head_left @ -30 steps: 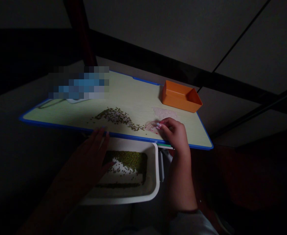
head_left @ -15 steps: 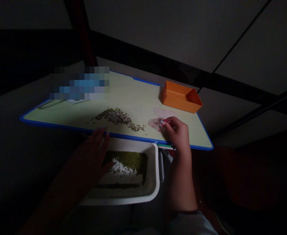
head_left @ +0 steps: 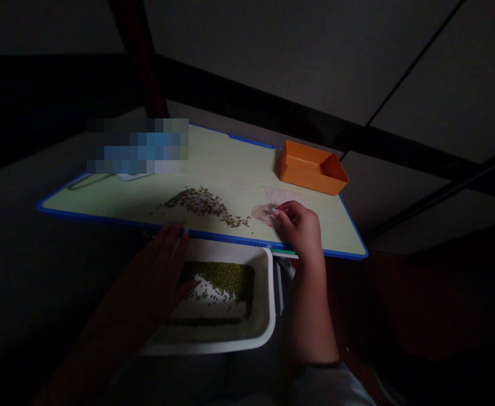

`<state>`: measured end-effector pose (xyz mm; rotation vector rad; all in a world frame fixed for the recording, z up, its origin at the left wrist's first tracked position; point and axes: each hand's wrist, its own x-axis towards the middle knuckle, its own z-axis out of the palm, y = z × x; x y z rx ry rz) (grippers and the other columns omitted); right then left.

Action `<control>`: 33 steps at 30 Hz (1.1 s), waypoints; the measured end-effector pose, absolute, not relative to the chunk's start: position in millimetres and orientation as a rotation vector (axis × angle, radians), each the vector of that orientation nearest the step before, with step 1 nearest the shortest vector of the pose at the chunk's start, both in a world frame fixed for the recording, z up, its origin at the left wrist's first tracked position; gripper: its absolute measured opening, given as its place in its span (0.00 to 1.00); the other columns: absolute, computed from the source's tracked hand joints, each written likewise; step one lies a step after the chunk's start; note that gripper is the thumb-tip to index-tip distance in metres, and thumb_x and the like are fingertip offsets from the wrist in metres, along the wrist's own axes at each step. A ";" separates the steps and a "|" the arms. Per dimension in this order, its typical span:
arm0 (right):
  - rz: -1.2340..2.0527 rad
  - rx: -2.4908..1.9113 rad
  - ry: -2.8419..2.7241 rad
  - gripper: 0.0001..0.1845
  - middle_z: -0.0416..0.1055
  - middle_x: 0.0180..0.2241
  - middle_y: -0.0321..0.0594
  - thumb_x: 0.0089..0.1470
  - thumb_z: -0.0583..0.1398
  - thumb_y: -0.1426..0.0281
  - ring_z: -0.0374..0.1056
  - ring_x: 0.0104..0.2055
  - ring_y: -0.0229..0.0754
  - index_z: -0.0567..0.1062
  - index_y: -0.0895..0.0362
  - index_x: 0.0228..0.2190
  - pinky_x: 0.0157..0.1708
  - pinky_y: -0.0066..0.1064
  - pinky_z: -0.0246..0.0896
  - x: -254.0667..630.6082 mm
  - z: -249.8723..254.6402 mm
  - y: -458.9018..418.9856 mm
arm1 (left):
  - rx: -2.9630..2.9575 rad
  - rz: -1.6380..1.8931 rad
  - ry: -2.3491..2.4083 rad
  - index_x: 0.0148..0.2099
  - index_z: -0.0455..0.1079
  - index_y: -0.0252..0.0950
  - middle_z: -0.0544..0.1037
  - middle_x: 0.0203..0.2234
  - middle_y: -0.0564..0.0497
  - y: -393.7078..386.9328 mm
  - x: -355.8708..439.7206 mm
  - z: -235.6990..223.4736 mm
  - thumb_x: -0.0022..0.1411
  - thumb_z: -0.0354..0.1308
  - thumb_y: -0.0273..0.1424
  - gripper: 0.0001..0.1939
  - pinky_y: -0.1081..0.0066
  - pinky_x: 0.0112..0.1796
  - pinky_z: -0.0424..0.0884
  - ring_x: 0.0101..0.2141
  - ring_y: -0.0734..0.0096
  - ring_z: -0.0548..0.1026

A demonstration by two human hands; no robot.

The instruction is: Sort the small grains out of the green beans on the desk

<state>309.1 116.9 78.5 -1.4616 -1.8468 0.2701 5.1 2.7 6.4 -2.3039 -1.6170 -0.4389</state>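
My right hand [head_left: 300, 225] is closed in a pinch on a sheer pinkish piece of mesh [head_left: 263, 213], over the right part of the pale tabletop [head_left: 226, 163]. More of the sheer material lies flat just beyond my fingers; its exact kind is hard to make out. My left hand [head_left: 167, 262] is open in the shadow, its fingertips at the table's blue front edge and its thumb over a white tub [head_left: 268, 293]. Green beans [head_left: 226, 276] lie inside that tub. A loose heap of small beans [head_left: 199, 200] is spread on the tabletop between my hands.
An orange open box [head_left: 315, 172] stands at the back right of the table. A blurred-out blue and white object [head_left: 141, 152] sits at the back left. Beyond the table is a panelled wall [head_left: 264, 62]. The tub is below the table's front edge.
My right hand has shifted slightly left, and the pinched edge of the sheer mesh has moved with it. My left hand and the beans look the same.
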 end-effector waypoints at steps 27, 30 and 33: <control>0.548 -1.233 -1.884 0.06 0.77 0.27 0.36 0.59 0.62 0.67 0.68 0.29 0.39 0.79 0.53 0.33 0.33 0.31 0.59 301.0 81.7 122.5 | -2.323 -0.402 -1.645 0.74 0.29 0.31 0.45 0.75 0.31 3.3 4.4 5.7 0.68 0.40 0.51 0.44 0.46 0.66 0.58 0.74 0.44 0.46; 0.557 -1.234 -1.843 0.07 0.76 0.25 0.35 0.58 0.62 0.65 0.67 0.28 0.40 0.79 0.54 0.33 0.31 0.30 0.57 308.2 81.7 120.8 | -2.316 -0.415 -1.641 0.75 0.30 0.32 0.44 0.75 0.32 4.3 3.6 3.1 0.68 0.39 0.51 0.43 0.46 0.67 0.57 0.74 0.44 0.45; 0.595 -1.247 -1.820 0.08 0.74 0.24 0.35 0.57 0.62 0.65 0.66 0.26 0.39 0.79 0.55 0.33 0.29 0.30 0.56 315.6 82.6 117.7 | -2.313 -0.422 -1.643 0.75 0.30 0.31 0.43 0.75 0.32 4.8 3.5 2.1 0.68 0.37 0.51 0.43 0.46 0.66 0.57 0.74 0.43 0.46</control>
